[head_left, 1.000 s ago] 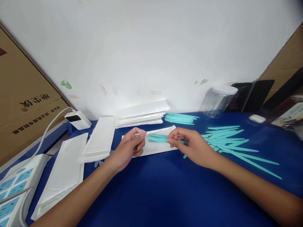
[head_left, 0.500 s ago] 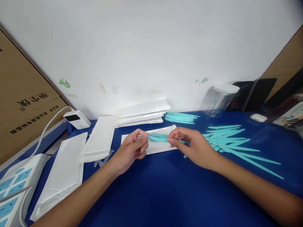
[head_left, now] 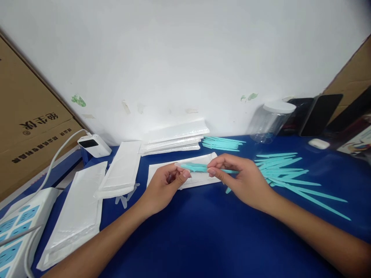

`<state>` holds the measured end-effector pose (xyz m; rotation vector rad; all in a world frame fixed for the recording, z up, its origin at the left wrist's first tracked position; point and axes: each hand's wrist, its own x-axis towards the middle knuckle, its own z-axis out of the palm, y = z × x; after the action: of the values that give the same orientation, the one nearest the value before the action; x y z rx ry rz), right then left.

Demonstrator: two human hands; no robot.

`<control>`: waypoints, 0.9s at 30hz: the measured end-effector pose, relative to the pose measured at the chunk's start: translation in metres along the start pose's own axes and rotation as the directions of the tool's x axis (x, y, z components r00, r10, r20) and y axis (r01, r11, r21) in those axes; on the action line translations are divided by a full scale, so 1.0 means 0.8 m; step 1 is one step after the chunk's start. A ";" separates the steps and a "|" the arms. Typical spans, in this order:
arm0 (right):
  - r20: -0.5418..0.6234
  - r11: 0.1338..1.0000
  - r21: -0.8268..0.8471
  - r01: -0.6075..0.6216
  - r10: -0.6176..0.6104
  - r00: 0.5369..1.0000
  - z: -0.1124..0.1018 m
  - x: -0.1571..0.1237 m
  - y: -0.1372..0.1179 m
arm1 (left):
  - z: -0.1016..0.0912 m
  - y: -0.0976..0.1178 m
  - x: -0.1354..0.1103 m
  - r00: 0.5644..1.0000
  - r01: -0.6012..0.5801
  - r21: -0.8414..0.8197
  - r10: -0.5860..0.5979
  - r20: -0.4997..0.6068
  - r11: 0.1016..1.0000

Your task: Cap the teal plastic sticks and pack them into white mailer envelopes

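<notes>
Turquoise sticks (head_left: 197, 167), plastic by the look of them, are lying crosswise between your two hands at the centre of the dial, with a white pouch (head_left: 199, 180) showing just behind and beneath; overlap is hiding how many you are holding. Your right hand (head_left: 237, 174) is pinching them toward their 3 o'clock end, thumb and fingertips parted only by the slim shafts. Your left hand (head_left: 164, 184) is curling half closed, its thumb and forefinger pinching the 9 o'clock end; the very tip is looking too blurred to read.

Judging by their thin shape, you are probably handling something very light and fairly stiff, flexing slightly rather than drooping. Smooth faces are likely letting the sticks slide over one another, so a loose grip is risking a fan-out. Gripping around the middle is probably giving you the steadiest hold; pressing hard on the slender ends is risking a bend or snap.

At 3 o'clock a loose pile (head_left: 274, 171) is spreading outward, and at 1 o'clock a neater bundle (head_left: 223, 144) is lying near the wall (head_left: 174, 58). Stacked pouches (head_left: 174, 139) are resting at 11 o'clock; translucent slips (head_left: 124, 201) are lying toward 8 o'clock.
</notes>
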<state>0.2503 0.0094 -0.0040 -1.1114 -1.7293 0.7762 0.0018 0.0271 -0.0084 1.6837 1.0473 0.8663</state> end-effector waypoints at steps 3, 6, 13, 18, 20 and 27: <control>0.028 1.000 0.025 -0.011 0.010 1.000 -0.003 0.001 -0.003 | -0.003 0.001 -0.002 1.000 -0.017 0.060 0.017 0.007 0.998; 0.042 0.999 0.030 -0.016 0.015 0.999 -0.005 0.001 -0.005 | -0.009 0.003 -0.004 0.999 -0.043 0.066 0.041 0.023 0.997; 0.061 1.000 0.009 -0.012 0.011 0.998 -0.006 0.001 -0.006 | -0.013 0.004 -0.006 0.995 -0.092 0.127 0.086 0.054 0.988; 0.096 1.000 0.014 -0.025 0.023 0.995 -0.006 0.000 -0.007 | -0.013 0.001 -0.006 0.986 -0.152 0.226 0.130 0.109 0.962; 0.106 0.999 0.023 -0.035 0.032 0.994 -0.005 0.001 -0.008 | -0.013 0.001 -0.006 0.981 -0.165 0.246 0.134 0.139 0.955; 0.137 0.998 0.033 -0.061 0.056 0.989 -0.003 -0.001 -0.007 | -0.015 0.003 -0.006 0.971 -0.187 0.278 0.134 0.197 0.942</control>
<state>0.2509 0.0065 0.0013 -1.1097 -1.7937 0.9358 -0.0100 0.0261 -0.0030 2.0818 0.9626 0.6713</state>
